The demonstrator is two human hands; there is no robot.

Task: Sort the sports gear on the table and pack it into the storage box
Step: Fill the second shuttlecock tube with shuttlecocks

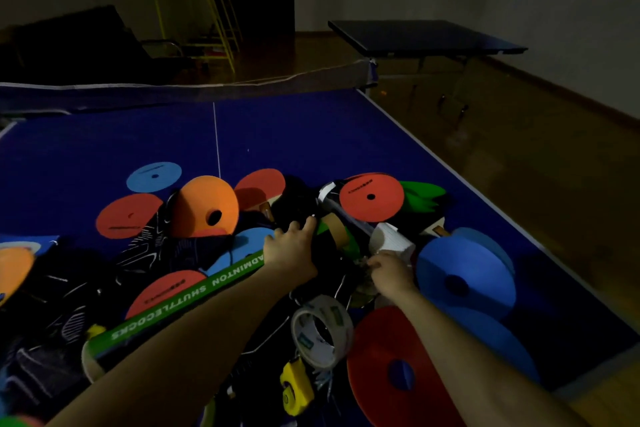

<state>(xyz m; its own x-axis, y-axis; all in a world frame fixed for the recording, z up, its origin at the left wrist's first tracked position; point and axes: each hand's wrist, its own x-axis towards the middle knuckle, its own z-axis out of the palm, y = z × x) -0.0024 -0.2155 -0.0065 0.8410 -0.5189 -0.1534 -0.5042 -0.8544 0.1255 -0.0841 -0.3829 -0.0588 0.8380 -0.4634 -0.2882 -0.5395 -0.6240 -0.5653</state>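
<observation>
Head view showed our left hand point(290, 246) gripping dark gear mid-pile on the desk point(311, 135); our right hand point(389, 274) pinched something unclear. No box showed. Better to free one piece before lifting.

blue ping-pong table point(311, 135), net across far end; flat foam discs point(154, 177), shuttlecock tube point(194, 302), tape roll point(322, 329) piled near edge.

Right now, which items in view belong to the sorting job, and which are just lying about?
Job:
left hand and right hand in the pile
shuttlecock tube
red disc
orange cone
tape roll

Lying about:
net
second table
</observation>
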